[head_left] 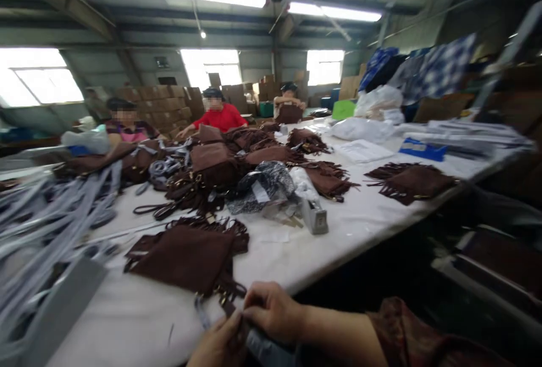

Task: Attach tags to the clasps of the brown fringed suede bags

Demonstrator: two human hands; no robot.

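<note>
At the bottom edge of the view my left hand (218, 344) and my right hand (271, 310) meet at the near edge of the white table (339, 248). Both have their fingers pinched on a thin strap (228, 306) that trails from a dark brown fringed suede bag (186, 257) lying flat just beyond them. A grey strip (262, 347) lies under my hands. My right forearm wears a brown patterned sleeve (415, 339).
Several more brown fringed bags (409, 182) lie spread and heaped over the table, with a small grey tool (315, 217) and crumpled plastic wrap (265, 186). Grey straps (46, 226) pile at the left. Three people (218, 113) work at the far end, before stacked cartons.
</note>
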